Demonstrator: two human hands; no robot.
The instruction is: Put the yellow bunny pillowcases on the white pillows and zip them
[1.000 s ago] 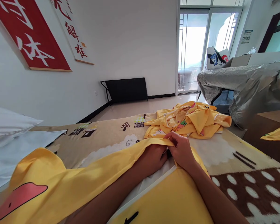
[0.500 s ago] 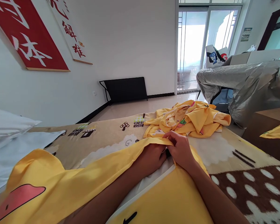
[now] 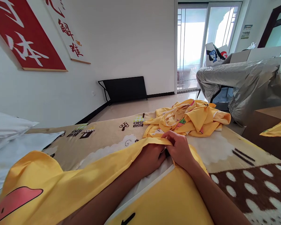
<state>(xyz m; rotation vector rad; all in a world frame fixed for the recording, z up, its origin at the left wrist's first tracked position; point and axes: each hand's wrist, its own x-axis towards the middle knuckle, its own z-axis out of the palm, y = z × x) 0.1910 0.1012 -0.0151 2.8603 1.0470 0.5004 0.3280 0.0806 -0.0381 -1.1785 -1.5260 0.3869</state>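
Observation:
A yellow pillowcase (image 3: 67,184) with a red cartoon print lies across my lap on a patterned beige blanket (image 3: 103,137). My left hand (image 3: 150,157) is tucked inside its open end, fingers curled on the cloth and partly hidden. My right hand (image 3: 180,150) pinches the yellow edge from above, right beside the left. A white inner pillow (image 3: 150,182) shows between my forearms. A second yellow panel (image 3: 168,203) lies under my right arm.
A crumpled heap of yellow fabric (image 3: 189,118) lies just beyond my hands. White pillows (image 3: 7,134) sit at the left. A silver-covered sofa (image 3: 245,81) and brown box (image 3: 267,125) stand at right. A black rack (image 3: 124,89) leans against the far wall.
The view has drifted slightly; my hands keep their grip on the yellow edge with almost no movement.

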